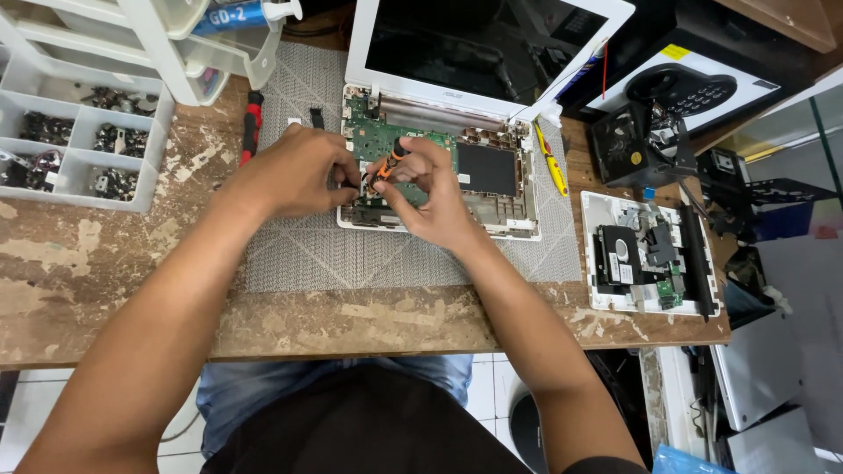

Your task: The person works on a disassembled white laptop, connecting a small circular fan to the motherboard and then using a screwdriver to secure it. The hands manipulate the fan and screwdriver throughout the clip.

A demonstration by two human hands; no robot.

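An opened white laptop (514, 230) lies on a grey mat (351, 254), its green circuit board (379, 139) bare and its dark screen tilted back. My right hand (428, 195) grips a small orange-and-black screwdriver (392, 159), tip down on the board's left part. My left hand (294, 172) rests at the laptop's left edge, fingertips pinched close to the screwdriver tip. Whether those fingers pinch anything is hidden.
A compartment box of small parts (79, 132) stands at the left, a red-handled tool (252, 123) beside it. A yellow tool (553, 167) lies right of the laptop. A white tray of removed parts (601, 254) and dark devices (637, 145) crowd the right. The worn wooden table's front edge (351, 338) is near.
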